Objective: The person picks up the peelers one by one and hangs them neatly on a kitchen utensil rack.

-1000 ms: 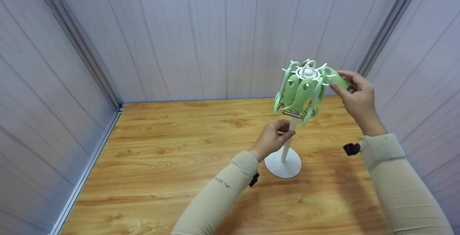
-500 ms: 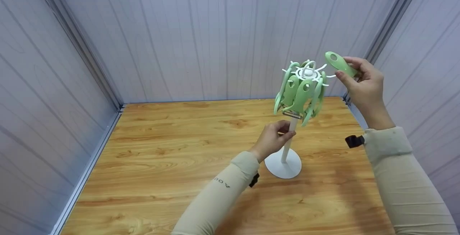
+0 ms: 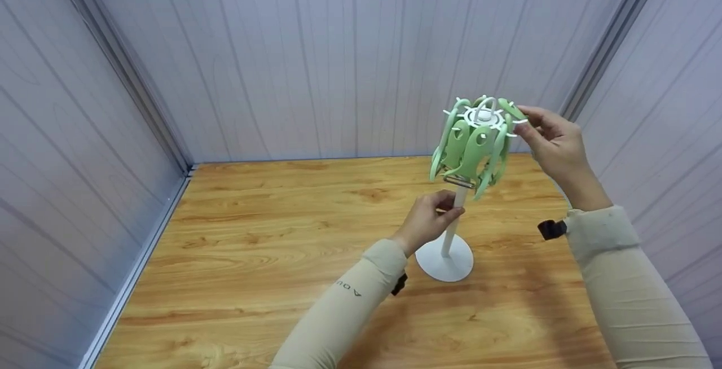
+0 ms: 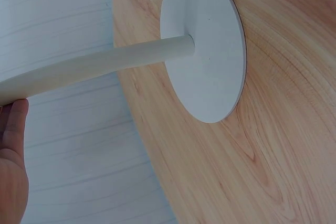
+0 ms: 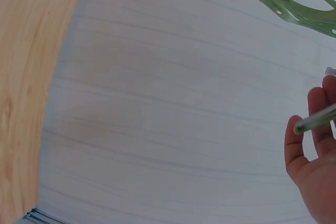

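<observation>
A white stand (image 3: pixel 449 239) rises from a round base, with several green peelers (image 3: pixel 475 152) hanging from the hooks around its top. My left hand (image 3: pixel 427 219) pinches the pole below them; in the left wrist view its fingers (image 4: pixel 16 121) touch the pole. At the stand's upper right, my right hand (image 3: pixel 555 140) holds another green peeler (image 3: pixel 510 108) between thumb and fingers. That peeler's handle end is right at a hook, seen nearly edge-on. In the right wrist view its thin green edge (image 5: pixel 315 120) crosses the fingers, and most of it is out of frame.
The round base (image 3: pixel 445 267) stands on a wood-grain table (image 3: pixel 271 262). Pale panelled walls (image 3: pixel 316 58) enclose the back and both sides. A black wrist mount (image 3: pixel 551 229) sticks out from the right sleeve.
My right hand first drew the peeler up and right, away from the hooks, then brought it back left and down to the rack, turned more edge-on. The left hand stays on the pole.
</observation>
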`<state>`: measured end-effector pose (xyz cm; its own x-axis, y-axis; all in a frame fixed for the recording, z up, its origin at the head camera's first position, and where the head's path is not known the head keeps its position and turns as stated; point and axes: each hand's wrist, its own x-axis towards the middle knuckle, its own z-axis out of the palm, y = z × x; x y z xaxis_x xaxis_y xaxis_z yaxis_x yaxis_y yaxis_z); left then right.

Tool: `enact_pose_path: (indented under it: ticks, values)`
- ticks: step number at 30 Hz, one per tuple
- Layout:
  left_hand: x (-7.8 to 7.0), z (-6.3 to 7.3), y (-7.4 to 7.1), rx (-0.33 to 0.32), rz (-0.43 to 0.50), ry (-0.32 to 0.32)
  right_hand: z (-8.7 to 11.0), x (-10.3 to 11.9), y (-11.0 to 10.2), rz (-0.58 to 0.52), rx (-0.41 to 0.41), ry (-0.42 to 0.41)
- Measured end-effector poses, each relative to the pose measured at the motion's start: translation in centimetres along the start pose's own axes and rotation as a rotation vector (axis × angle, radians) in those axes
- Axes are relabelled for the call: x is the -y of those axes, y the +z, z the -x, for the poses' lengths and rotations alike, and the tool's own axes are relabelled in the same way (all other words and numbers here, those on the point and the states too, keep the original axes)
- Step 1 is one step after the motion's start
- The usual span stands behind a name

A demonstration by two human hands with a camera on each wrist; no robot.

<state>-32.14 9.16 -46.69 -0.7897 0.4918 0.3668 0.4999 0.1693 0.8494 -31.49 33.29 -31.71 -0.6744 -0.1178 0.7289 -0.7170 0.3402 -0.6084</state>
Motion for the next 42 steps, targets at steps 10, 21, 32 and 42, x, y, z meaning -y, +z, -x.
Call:
enact_pose_path:
  ticks: [10, 21, 32, 42]
  values:
    - [0.0, -0.1, -0.1, -0.011, -0.009, 0.005, 0.8, -1.0, 1.2, -0.089, 0.038, 0.002]
    - [0.0, -0.2, -0.4, 0.0, 0.0, -0.014, 1.7, -1.8, 2.4, -0.102, 0.018, 0.052]
    - [-0.6, -0.3, -0.6, 0.036, 0.057, -0.102, 3.6, -2.4, 2.7, -0.169, 0.016, 0.057]
    - [-0.2, 0.9, -1.1, 0.032, -0.009, -0.123, 5.4, -3.7, 2.8, -0.135, 0.015, 0.06]
